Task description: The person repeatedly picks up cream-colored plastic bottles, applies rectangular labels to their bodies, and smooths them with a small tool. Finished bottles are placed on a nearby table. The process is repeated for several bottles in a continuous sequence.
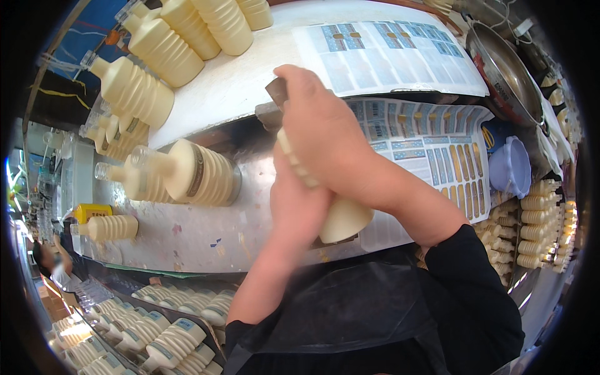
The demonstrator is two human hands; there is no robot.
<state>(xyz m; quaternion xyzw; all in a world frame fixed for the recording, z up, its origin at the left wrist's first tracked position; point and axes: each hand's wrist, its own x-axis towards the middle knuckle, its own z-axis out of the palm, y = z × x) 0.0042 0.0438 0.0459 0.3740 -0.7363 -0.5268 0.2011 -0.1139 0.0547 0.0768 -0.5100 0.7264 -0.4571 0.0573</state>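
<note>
In front of my body, a cream plastic bottle (345, 220) with ridged sides lies between my two hands, its base toward me. My left hand (300, 203) wraps round it from below and is partly covered by the other arm. Across its top lies my right hand (322, 134), closed, with a small dark brown flat piece (277, 92) at its fingertips. What that piece is, I cannot make out. Most of the bottle's body and its neck are hidden by the hands. To the left, a cream bottle with a dark oval label (199, 172) stands on the metal table.
Label sheets (431, 134) lie right of my hands, more on the white raised board (262, 69). Cream bottles (159, 50) stand at upper left. A purple basket (509, 165) and a metal pan (506, 72) are at right. Crated bottles (169, 344) fill the lower left.
</note>
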